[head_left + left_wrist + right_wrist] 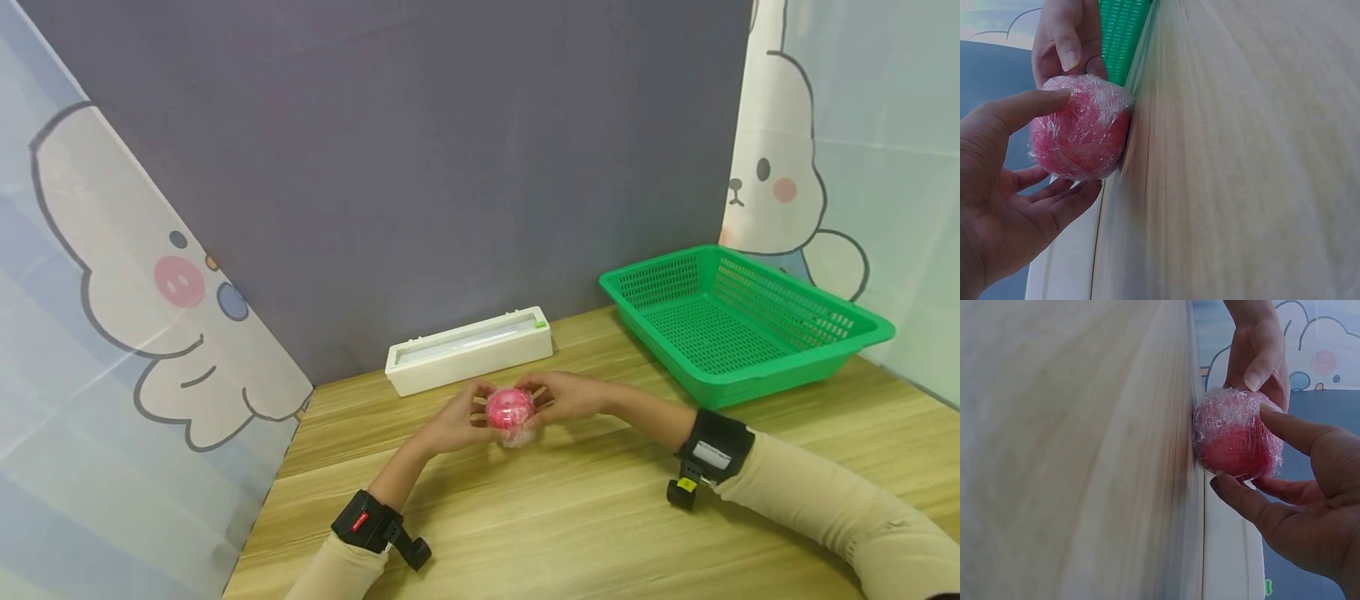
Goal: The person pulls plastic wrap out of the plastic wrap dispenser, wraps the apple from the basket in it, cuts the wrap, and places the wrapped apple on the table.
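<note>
A round pink object wrapped in crinkled clear cling film sits between both hands, low over the middle of the table. My left hand holds it from the left, thumb on the near side and fingers curled round the far side. From the right, my right hand grips it the same way. Loose film bunches up on its near side in the head view. Both wrist views show the wrapped ball close against the wooden tabletop, the thumb of each hand pressing on the film. What lies under the wrapping is only seen as pink.
Behind the hands lies a long white cling film dispenser with a green piece at its right end. A green perforated plastic basket stands at the back right. A grey backdrop and printed side curtains border the wooden table.
</note>
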`<move>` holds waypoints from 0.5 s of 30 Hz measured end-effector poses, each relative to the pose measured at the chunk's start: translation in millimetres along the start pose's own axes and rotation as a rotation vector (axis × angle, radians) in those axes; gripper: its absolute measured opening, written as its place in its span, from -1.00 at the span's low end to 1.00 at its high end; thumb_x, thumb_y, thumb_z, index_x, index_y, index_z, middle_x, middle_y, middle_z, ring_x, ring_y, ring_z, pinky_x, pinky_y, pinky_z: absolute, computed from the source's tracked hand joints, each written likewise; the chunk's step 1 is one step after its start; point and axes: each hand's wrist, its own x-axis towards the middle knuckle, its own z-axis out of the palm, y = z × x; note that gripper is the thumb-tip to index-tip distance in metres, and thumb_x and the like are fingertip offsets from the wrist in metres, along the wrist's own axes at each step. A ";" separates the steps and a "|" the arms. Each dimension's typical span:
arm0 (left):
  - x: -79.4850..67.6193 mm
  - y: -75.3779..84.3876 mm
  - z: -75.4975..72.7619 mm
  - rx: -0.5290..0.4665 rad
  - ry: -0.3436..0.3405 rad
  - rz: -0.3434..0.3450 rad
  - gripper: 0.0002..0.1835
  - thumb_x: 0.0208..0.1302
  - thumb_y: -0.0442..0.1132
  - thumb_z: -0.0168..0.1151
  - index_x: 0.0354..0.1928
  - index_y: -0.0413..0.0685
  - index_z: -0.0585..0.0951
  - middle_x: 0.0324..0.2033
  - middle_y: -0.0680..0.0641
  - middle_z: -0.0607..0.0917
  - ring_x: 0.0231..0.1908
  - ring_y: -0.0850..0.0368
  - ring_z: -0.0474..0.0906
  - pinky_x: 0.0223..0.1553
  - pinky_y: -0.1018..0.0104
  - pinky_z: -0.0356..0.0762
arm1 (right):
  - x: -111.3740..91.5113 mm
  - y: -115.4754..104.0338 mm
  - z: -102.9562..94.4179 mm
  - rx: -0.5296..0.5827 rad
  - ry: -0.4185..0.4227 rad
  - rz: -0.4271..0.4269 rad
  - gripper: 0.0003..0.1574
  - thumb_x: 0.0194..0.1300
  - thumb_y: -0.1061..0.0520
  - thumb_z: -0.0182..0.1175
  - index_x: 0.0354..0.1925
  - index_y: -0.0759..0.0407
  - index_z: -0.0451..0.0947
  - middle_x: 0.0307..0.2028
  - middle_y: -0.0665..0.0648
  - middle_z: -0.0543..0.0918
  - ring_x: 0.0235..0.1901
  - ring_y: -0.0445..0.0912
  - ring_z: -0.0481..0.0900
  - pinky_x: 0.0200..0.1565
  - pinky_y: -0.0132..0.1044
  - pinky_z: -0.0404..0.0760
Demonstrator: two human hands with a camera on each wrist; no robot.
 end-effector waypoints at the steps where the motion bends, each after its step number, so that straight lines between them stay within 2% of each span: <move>1: -0.3 0.3 -0.2 0.002 0.001 0.002 -0.25 0.26 -0.36 0.52 0.39 -0.28 0.30 0.30 -0.28 0.42 0.31 -0.27 0.52 0.28 0.02 0.60 | 0.2 -0.4 -0.2 -0.004 -0.001 0.005 -0.21 0.38 0.23 0.43 0.41 0.50 0.33 0.30 0.39 0.53 0.29 0.36 0.54 0.35 0.16 0.52; 6: -3.3 -0.3 -2.7 0.005 -0.016 0.010 -0.15 0.26 -0.32 0.53 0.46 -0.31 0.24 0.40 -0.32 0.35 0.37 -0.35 0.45 0.32 -0.03 0.55 | 1.8 -2.8 -0.4 -0.013 -0.006 0.039 -0.14 0.38 0.21 0.44 0.45 0.52 0.29 0.36 0.41 0.49 0.32 0.36 0.52 0.35 0.14 0.52; 9: -7.1 -1.7 -6.8 0.031 -0.023 0.003 -0.05 0.27 -0.21 0.55 0.53 -0.31 0.19 0.47 -0.33 0.31 0.42 -0.35 0.39 0.37 -0.10 0.50 | 1.8 -4.8 -1.7 -0.051 -0.001 0.055 -0.03 0.36 0.15 0.47 0.48 0.56 0.22 0.39 0.49 0.43 0.35 0.39 0.47 0.36 0.17 0.51; 13: -13.9 0.5 -16.0 0.095 -0.007 0.005 -0.04 0.35 0.00 0.48 0.60 -0.23 0.18 0.55 -0.29 0.28 0.48 -0.35 0.30 0.42 -0.21 0.40 | -2.4 -9.3 -9.5 -0.109 0.013 0.083 0.11 0.31 0.04 0.52 0.55 0.48 0.18 0.48 0.51 0.33 0.47 0.39 0.31 0.41 0.28 0.39; 15: -17.8 4.7 -21.1 0.130 0.011 0.008 -0.06 0.40 0.05 0.42 0.62 -0.16 0.19 0.57 -0.26 0.27 0.51 -0.34 0.25 0.44 -0.26 0.35 | -5.4 -11.5 -16.2 -0.123 0.025 0.087 0.09 0.32 0.03 0.50 0.57 0.40 0.18 0.52 0.47 0.29 0.51 0.36 0.24 0.44 0.32 0.32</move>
